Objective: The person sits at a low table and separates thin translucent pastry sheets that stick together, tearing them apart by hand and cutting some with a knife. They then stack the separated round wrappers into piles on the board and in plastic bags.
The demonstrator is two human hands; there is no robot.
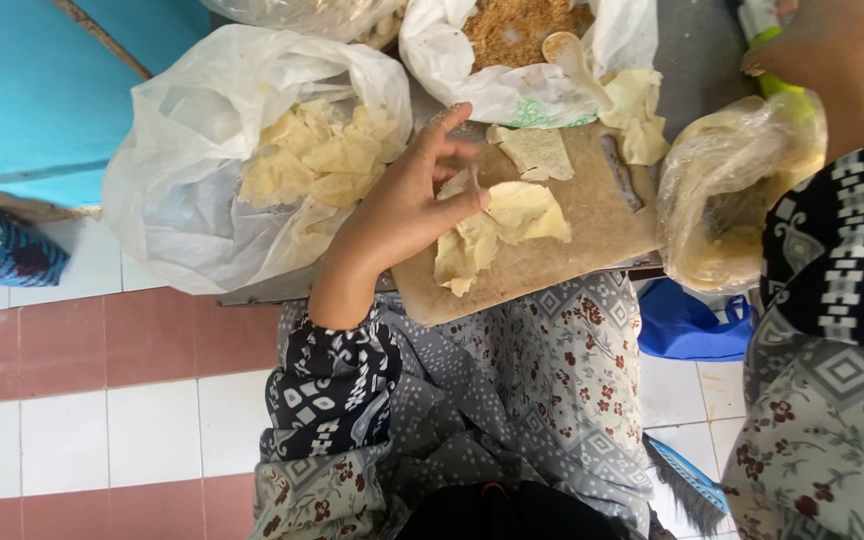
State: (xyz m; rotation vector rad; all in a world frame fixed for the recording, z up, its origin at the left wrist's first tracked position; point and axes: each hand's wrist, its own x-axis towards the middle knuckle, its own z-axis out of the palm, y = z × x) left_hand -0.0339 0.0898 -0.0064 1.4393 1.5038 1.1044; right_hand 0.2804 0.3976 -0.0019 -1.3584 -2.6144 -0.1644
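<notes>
I am pinching the thin, pale dough wrapper with my left hand, fingers half spread, near the front edge of the wooden cutting board. It looks light, limp, easily torn, so I judge its edge the safest hold. My right hand is closing around something green, near the far right corner.

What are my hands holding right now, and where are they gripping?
The left hand pinches the edge of a thin pale-yellow dough wrapper on the wooden board. The right hand touches something green; grip unclear.
</notes>
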